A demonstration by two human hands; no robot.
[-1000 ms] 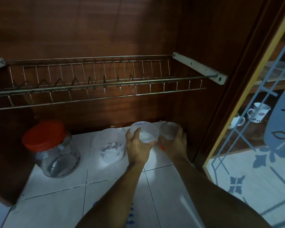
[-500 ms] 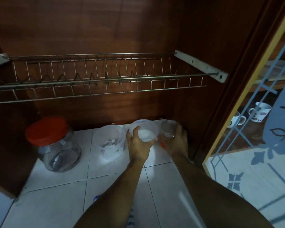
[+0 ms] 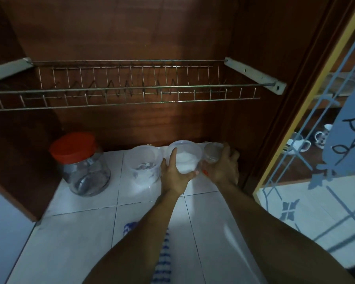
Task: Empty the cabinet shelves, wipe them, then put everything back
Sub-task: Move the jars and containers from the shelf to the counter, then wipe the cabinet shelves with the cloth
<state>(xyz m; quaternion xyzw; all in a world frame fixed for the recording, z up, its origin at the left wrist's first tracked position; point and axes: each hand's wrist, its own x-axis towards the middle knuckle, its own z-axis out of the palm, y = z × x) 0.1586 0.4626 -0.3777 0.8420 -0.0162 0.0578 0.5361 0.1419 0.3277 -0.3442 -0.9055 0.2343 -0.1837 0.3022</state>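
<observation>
Inside a dark wood cabinet [image 3: 172, 33], under a bare wire rack [image 3: 131, 93], we work the tiled bottom shelf [image 3: 86, 203]. Our left hand [image 3: 175, 171] clasps a lidded tub of white powder [image 3: 185, 155]; our right hand [image 3: 223, 167] wraps a small clear jar [image 3: 211, 151] at the far right corner. We judge the containers are being taken out or put back, we cannot tell which; next comes a steady hold near the neighbouring tub [image 3: 143, 160].
</observation>
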